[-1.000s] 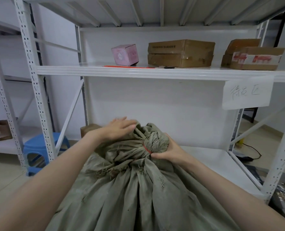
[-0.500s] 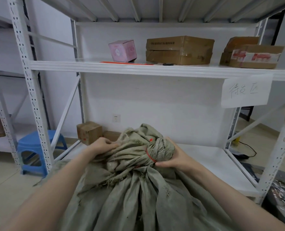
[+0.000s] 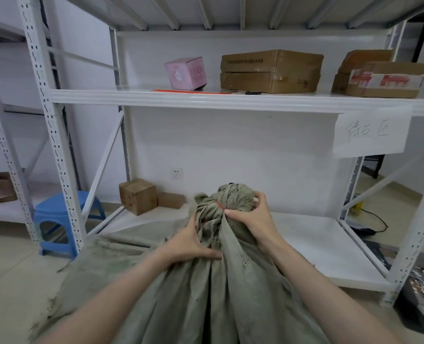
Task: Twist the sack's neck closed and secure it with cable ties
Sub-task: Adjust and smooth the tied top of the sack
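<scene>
A large grey-green woven sack stands in front of me, its neck twisted into a tight bunch with a knob of cloth on top. A red cable tie circles the neck just under the knob. My right hand grips the bunched top from the right, fingers curled over it. My left hand presses and holds the gathered cloth below the neck on the left. More red cable ties lie on the middle shelf above.
A white steel rack stands right behind the sack, with a pink box and cardboard boxes on its middle shelf. Small cartons sit on the low shelf. A blue stool stands at left.
My left hand came off the top left of the bunch and moved down to the cloth below the neck. My right hand shifted up over the knob, and the neck stands more upright.
</scene>
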